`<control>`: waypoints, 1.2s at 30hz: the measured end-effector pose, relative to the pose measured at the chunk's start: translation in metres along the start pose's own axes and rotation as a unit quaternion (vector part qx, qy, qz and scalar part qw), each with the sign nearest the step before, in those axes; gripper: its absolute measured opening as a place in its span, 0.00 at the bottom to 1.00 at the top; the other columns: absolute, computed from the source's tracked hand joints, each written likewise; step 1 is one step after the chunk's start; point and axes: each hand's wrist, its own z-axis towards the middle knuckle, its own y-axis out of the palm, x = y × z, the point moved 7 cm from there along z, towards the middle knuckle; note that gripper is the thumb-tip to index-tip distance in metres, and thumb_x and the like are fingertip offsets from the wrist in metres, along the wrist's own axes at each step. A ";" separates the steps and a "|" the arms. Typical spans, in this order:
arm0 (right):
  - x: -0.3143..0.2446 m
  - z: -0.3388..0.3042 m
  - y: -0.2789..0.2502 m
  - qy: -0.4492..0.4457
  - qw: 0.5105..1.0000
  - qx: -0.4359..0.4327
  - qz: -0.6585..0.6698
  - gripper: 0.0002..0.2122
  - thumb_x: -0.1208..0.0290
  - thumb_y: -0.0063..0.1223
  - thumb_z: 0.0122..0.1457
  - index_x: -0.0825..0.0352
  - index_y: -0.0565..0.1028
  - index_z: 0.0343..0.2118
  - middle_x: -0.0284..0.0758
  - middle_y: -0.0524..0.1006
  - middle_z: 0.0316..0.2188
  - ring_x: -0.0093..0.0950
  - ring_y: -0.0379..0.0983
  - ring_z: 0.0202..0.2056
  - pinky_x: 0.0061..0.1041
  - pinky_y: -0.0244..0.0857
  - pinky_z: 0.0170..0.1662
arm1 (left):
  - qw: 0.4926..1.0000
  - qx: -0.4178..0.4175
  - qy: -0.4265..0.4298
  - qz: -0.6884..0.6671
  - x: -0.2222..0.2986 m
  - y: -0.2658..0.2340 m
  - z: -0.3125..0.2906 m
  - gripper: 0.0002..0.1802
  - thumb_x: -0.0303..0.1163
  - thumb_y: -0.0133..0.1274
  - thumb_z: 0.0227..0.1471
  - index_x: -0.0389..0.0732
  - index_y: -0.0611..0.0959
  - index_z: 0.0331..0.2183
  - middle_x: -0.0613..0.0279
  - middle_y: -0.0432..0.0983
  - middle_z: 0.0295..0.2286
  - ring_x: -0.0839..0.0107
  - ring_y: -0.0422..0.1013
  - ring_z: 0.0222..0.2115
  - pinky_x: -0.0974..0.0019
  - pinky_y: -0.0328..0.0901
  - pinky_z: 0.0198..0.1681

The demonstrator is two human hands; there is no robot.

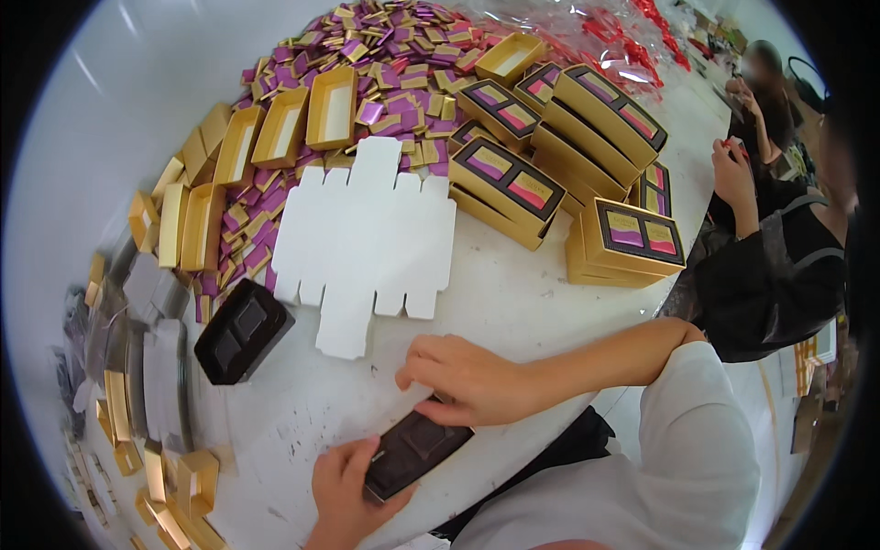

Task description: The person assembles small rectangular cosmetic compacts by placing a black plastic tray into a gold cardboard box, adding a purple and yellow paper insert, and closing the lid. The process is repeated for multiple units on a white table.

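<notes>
At a white table (522, 293), near a white carton (367, 243), the left hand (346, 488) clamps a dark tray (403, 456) while the right hand (472, 380), its grip unclear, covers its far edge.

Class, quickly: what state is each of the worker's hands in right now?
Left hand: closed on the left end of the dark brown tray.
Right hand: bent over the tray's right end; whether it grips cannot be told.

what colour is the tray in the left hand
Dark brown, almost black; the tray shows best in the head view.
</notes>
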 end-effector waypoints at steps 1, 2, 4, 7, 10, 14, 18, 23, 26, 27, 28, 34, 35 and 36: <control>0.011 -0.005 0.012 0.043 0.996 -0.069 0.026 0.16 0.69 0.55 0.52 0.62 0.70 0.44 0.44 0.62 0.53 0.40 0.62 0.49 0.37 0.60 0.46 | 1.000 0.000 0.008 0.026 0.003 0.001 -0.002 0.41 0.41 0.68 0.28 0.39 0.71 0.47 0.56 0.71 0.36 0.59 0.66 0.36 0.56 0.59 0.41; -0.003 -0.010 0.005 -0.054 0.998 -0.022 -0.017 0.19 0.65 0.54 0.53 0.63 0.68 0.48 0.45 0.60 0.54 0.41 0.61 0.51 0.39 0.58 0.49 | 0.998 0.001 0.016 0.053 0.007 0.001 -0.001 0.42 0.41 0.68 0.28 0.39 0.71 0.47 0.54 0.71 0.37 0.58 0.65 0.38 0.54 0.59 0.42; -0.036 -0.024 -0.004 -0.243 0.962 0.066 -0.103 0.26 0.59 0.52 0.55 0.65 0.64 0.54 0.48 0.58 0.57 0.42 0.58 0.55 0.43 0.54 0.56 | 0.996 -0.002 0.013 0.090 0.015 -0.002 0.004 0.37 0.62 0.52 0.45 0.44 0.73 0.48 0.50 0.64 0.49 0.52 0.61 0.49 0.47 0.56 0.50; -0.030 -0.030 0.033 -0.185 0.960 -0.162 -0.136 0.31 0.52 0.45 0.58 0.70 0.58 0.59 0.50 0.52 0.61 0.41 0.52 0.60 0.48 0.43 0.61 | 0.986 -0.038 0.067 0.148 0.023 0.005 -0.010 0.48 0.56 0.59 0.41 0.40 0.61 0.58 0.40 0.50 0.58 0.38 0.46 0.59 0.32 0.41 0.58; -0.031 -0.027 0.036 -0.203 0.959 -0.112 -0.164 0.32 0.50 0.39 0.60 0.75 0.58 0.57 0.51 0.52 0.61 0.43 0.51 0.60 0.49 0.44 0.61 | 0.992 -0.092 0.064 0.051 0.014 0.023 -0.008 0.48 0.53 0.58 0.43 0.34 0.61 0.57 0.40 0.51 0.58 0.38 0.47 0.58 0.32 0.43 0.57; -0.033 -0.028 0.035 -0.207 0.966 -0.082 -0.133 0.20 0.65 0.40 0.59 0.70 0.64 0.53 0.51 0.57 0.58 0.43 0.52 0.61 0.47 0.45 0.62 | 0.992 -0.084 0.073 0.064 0.015 0.019 -0.008 0.40 0.52 0.55 0.47 0.31 0.67 0.53 0.42 0.55 0.56 0.40 0.52 0.56 0.32 0.45 0.57; -0.027 -0.026 0.032 -0.212 0.971 -0.093 -0.061 0.17 0.71 0.41 0.57 0.69 0.67 0.50 0.51 0.61 0.55 0.44 0.56 0.58 0.48 0.47 0.61 | 0.992 -0.063 0.078 0.071 0.018 0.006 0.004 0.32 0.48 0.56 0.47 0.37 0.72 0.50 0.44 0.62 0.53 0.45 0.58 0.52 0.37 0.50 0.54; -0.051 -0.007 -0.006 -0.207 0.959 -0.072 -0.178 0.17 0.70 0.43 0.56 0.70 0.69 0.47 0.51 0.63 0.53 0.43 0.60 0.56 0.48 0.52 0.58 | 0.998 0.008 0.065 -0.001 0.006 0.002 0.001 0.27 0.46 0.58 0.44 0.44 0.76 0.45 0.47 0.63 0.50 0.51 0.61 0.48 0.41 0.52 0.51; -0.071 0.016 -0.079 -0.150 0.929 0.049 -0.334 0.15 0.74 0.54 0.47 0.70 0.75 0.40 0.45 0.72 0.44 0.39 0.70 0.47 0.41 0.65 0.51 | 0.999 0.015 0.029 -0.038 0.000 -0.004 0.003 0.28 0.47 0.60 0.41 0.45 0.74 0.44 0.48 0.63 0.50 0.51 0.61 0.49 0.40 0.51 0.52; -0.067 0.036 -0.103 -0.161 0.898 0.040 -0.408 0.15 0.78 0.56 0.46 0.71 0.75 0.40 0.44 0.74 0.42 0.40 0.72 0.45 0.40 0.67 0.47 | 0.999 0.012 0.013 -0.032 -0.001 -0.006 0.002 0.29 0.46 0.60 0.41 0.46 0.73 0.45 0.48 0.63 0.50 0.51 0.61 0.49 0.39 0.50 0.53; -0.064 0.057 -0.127 -0.175 0.859 0.033 -0.480 0.17 0.82 0.58 0.45 0.71 0.75 0.41 0.43 0.75 0.41 0.41 0.74 0.42 0.38 0.69 0.43 | 1.000 0.010 -0.002 -0.026 -0.002 -0.009 0.002 0.30 0.46 0.60 0.41 0.46 0.73 0.45 0.48 0.64 0.50 0.51 0.60 0.50 0.39 0.50 0.53; 0.095 0.181 -0.211 0.014 0.910 -0.053 -0.411 0.10 0.72 0.52 0.53 0.69 0.72 0.37 0.42 0.75 0.38 0.41 0.71 0.41 0.37 0.65 0.43 | 1.000 -0.002 0.019 -0.019 -0.002 -0.005 0.009 0.38 0.43 0.65 0.31 0.40 0.72 0.47 0.59 0.71 0.41 0.59 0.63 0.40 0.48 0.52 0.47; 0.108 0.194 -0.207 0.060 0.900 -0.071 -0.425 0.10 0.72 0.51 0.54 0.69 0.72 0.38 0.42 0.74 0.37 0.41 0.71 0.41 0.37 0.65 0.43 | 1.000 -0.005 0.005 -0.024 -0.004 -0.004 0.009 0.37 0.43 0.64 0.33 0.40 0.72 0.46 0.60 0.72 0.43 0.60 0.63 0.39 0.48 0.51 0.47; 0.125 0.203 -0.195 0.106 0.891 -0.094 -0.431 0.09 0.73 0.49 0.54 0.68 0.72 0.38 0.43 0.74 0.37 0.41 0.71 0.41 0.37 0.64 0.43 | 1.000 -0.005 -0.001 -0.021 -0.004 -0.005 0.006 0.38 0.43 0.65 0.32 0.39 0.72 0.47 0.60 0.71 0.42 0.59 0.62 0.39 0.48 0.51 0.47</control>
